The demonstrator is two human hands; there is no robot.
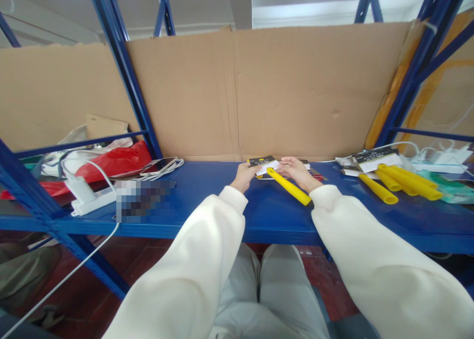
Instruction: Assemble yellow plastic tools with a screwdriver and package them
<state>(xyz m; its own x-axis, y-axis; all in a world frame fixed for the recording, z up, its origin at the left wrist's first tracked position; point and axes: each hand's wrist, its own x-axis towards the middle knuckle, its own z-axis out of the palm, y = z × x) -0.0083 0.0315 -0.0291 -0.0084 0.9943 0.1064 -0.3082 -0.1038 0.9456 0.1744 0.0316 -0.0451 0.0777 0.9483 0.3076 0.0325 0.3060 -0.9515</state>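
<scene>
Near the middle of the blue shelf, my left hand (244, 176) grips the left end of a black and white card (263, 164). A yellow tube (291, 187) hangs from the card and slants down to the right, its lower end close to my right wrist. My right hand (295, 172) is at the card's right side, fingers bent towards the tube's upper end; its fingertips are partly hidden. Behind my hands lie more cards and a small red item (317, 177), partly covered.
Several yellow tubes (411, 181) with cards (376, 159) lie at the right, beside green plastic (454, 188) and white cables. At the left are a power strip (94, 202), a phone (159, 166) and a red bag (114, 163). Cardboard (237, 92) stands behind.
</scene>
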